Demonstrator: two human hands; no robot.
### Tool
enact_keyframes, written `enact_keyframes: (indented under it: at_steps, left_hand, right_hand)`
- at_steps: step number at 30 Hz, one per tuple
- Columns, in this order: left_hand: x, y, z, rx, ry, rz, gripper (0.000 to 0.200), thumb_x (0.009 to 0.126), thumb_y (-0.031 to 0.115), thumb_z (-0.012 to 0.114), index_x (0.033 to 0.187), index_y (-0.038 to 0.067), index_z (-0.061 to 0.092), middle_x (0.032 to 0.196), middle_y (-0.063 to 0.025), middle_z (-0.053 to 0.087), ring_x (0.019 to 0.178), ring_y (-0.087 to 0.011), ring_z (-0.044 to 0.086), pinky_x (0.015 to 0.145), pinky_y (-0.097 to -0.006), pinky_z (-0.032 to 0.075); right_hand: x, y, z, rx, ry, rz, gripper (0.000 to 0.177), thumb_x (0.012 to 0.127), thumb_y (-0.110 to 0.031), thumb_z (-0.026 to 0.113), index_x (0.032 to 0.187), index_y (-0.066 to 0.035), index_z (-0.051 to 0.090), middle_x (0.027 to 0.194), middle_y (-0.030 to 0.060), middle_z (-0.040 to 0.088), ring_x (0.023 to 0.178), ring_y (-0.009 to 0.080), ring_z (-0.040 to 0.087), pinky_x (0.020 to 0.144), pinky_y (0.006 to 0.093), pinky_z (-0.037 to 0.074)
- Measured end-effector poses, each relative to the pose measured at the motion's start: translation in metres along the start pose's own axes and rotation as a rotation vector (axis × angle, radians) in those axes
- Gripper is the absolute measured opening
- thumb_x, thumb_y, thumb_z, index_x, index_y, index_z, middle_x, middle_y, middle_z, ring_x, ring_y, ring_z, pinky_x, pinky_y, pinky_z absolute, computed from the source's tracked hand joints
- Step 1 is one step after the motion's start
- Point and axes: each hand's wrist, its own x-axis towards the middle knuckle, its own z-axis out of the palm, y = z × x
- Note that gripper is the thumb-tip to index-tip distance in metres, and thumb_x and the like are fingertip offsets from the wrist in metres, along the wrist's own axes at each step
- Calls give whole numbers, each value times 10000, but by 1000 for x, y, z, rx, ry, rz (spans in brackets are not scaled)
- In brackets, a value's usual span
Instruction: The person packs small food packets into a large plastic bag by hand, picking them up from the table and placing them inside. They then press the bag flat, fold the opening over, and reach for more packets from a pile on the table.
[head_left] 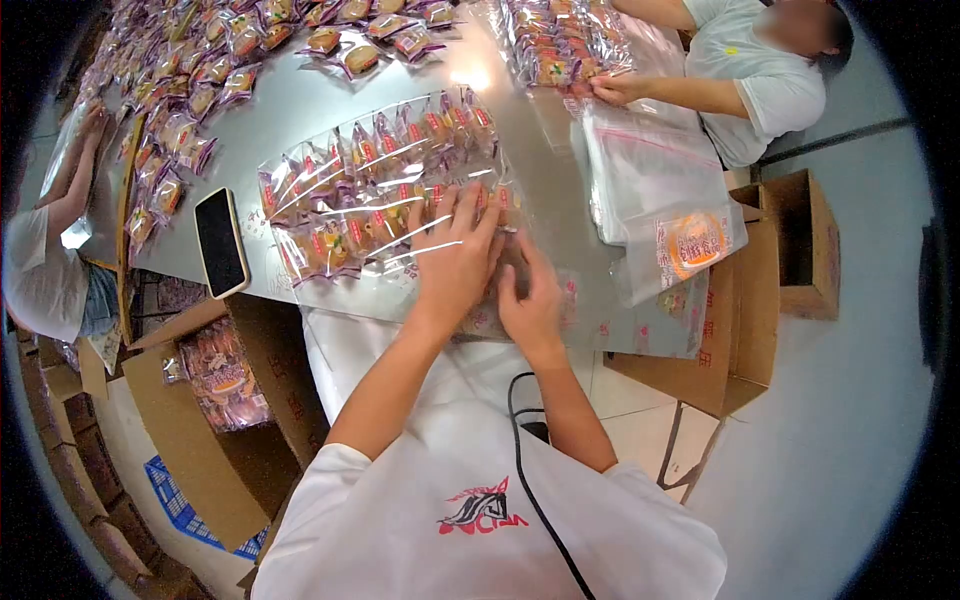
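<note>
A large clear plastic bag [345, 215] lies on the metal table, holding rows of individually wrapped pastries [330, 245] with red labels. My left hand [450, 255] rests flat on the bag's right part, fingers stretched over the pastries. Beside it, my right hand [532, 305] is at the bag's lower right, with thumb and forefinger apart; its other fingers are partly hidden. Loose clear film with red print spreads under and around my right hand.
A phone [221, 243] lies left of the bag. Loose wrapped pastries [200, 70] pile up at the back left. Flat printed bags [665, 200] are stacked at right. Open cardboard boxes [735, 325] stand below both sides. Co-workers stand at right [755, 90] and left [50, 250].
</note>
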Motion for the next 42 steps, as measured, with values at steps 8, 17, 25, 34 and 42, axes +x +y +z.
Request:
enact_keyframes:
  at_steps: [8, 17, 25, 34, 42]
  left_hand:
    - [-5, -1, 14, 51, 27, -3, 500, 887, 245, 734, 1372, 140, 681, 1388, -128, 665, 1312, -310, 602, 1159, -559, 327]
    - [4, -2, 25, 31, 119, -36, 478, 843, 222, 774, 1308, 130, 710, 1387, -84, 674, 1312, -293, 595, 1195, -524, 321]
    - [-10, -14, -22, -66, -70, 73, 593, 840, 170, 775, 1413, 112, 633, 1445, -109, 614, 1366, -342, 540, 1170, -547, 364]
    - [-25, -77, -40, 193, -51, -76, 598, 853, 179, 772, 1437, 182, 641, 1367, -120, 634, 1293, -340, 566, 1185, -592, 316]
    - [-21, -78, -30, 210, -71, -57, 638, 871, 141, 702, 1489, 267, 602, 1451, -63, 606, 1418, -310, 481, 1216, -623, 203]
  right_hand:
    - [22, -12, -41, -178, 372, -61, 236, 880, -114, 794, 1081, -26, 707, 964, 144, 693, 891, 323, 656, 859, 435, 499]
    - [-18, -19, -29, 96, 254, 33, 147, 889, 1, 752, 1033, -26, 744, 898, 130, 686, 825, 285, 656, 720, 385, 509]
    - [-19, -24, -48, -184, 483, -312, 160, 866, -80, 799, 956, -48, 671, 909, 111, 640, 815, 312, 619, 735, 434, 505]
    - [-51, -76, 10, 80, -235, -322, 415, 873, -116, 724, 1279, -66, 657, 1346, 200, 609, 1175, 398, 617, 991, 524, 509]
    - [43, -64, 37, -114, 78, -302, 625, 861, -65, 721, 1458, -30, 541, 1428, 248, 504, 1291, 446, 505, 1060, 511, 462]
